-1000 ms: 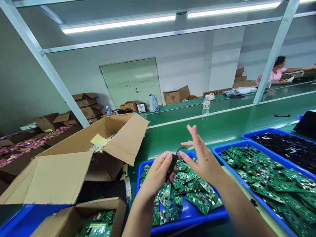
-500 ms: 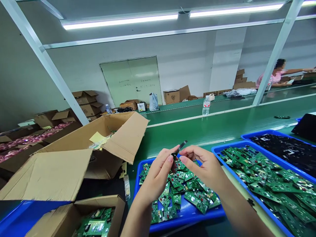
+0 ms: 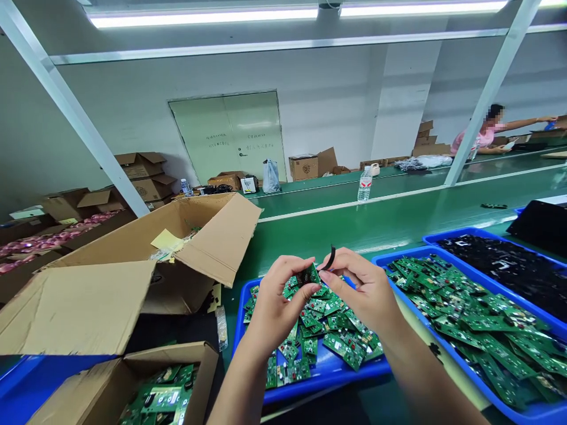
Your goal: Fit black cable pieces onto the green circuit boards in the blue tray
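Note:
Between the thumb and fingers of my left hand point(image 3: 283, 289) is a small green circuit board point(image 3: 314, 274), tilted up. My right hand point(image 3: 361, 283) pinches a thin black strip point(image 3: 330, 260) whose free end curves upward; its lower end is close to the board's edge, and I cannot tell whether it touches. Both hands are above a blue tray point(image 3: 328, 386) in which many small green circuit boards point(image 3: 349, 351) lie loosely piled. The fingertips partly cover the held board.
Right of the hands, a second blue tray point(image 3: 447, 348) holds larger green boards point(image 3: 487, 330). Behind it, another tray contains black pieces point(image 3: 500, 268). Open cardboard boxes point(image 3: 212, 236) stand at the left. A water bottle point(image 3: 365, 184) and a co-worker point(image 3: 482, 134) are farther back.
My left hand has turned, so the board's green face now shows. The black strip has swung more upright in my right fingers. The whole view has shifted slightly.

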